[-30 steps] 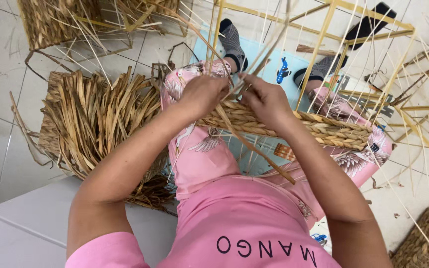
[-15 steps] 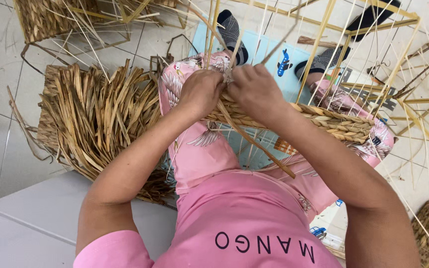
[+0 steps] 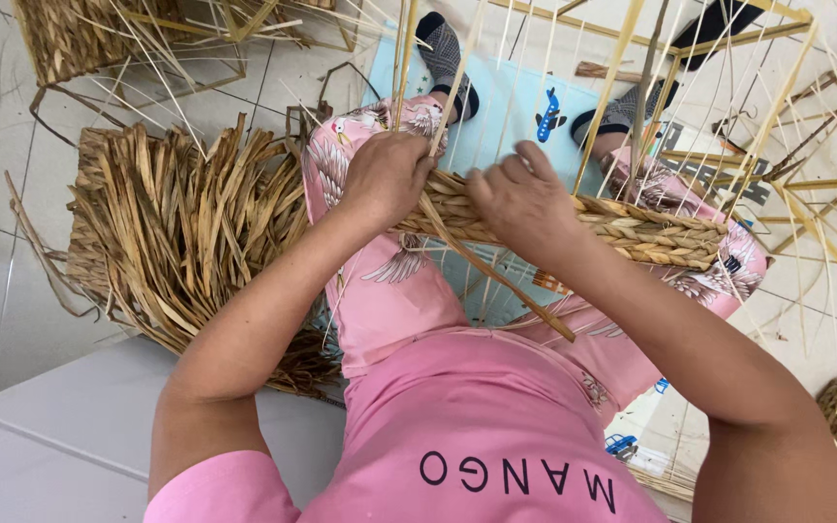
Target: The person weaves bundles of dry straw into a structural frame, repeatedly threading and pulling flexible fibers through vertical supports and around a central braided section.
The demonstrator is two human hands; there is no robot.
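Straw pile lies just left of the left hand, fingers clenched on a straw strand, while the right hand presses, fingers curled, onto the woven braid band stretching rightward.

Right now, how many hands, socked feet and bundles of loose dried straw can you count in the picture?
Bare hands on the braided straw band: 2 (left hand, right hand)
Dark-socked feet: 2
Bundle of loose dried straw: 1
Total: 5
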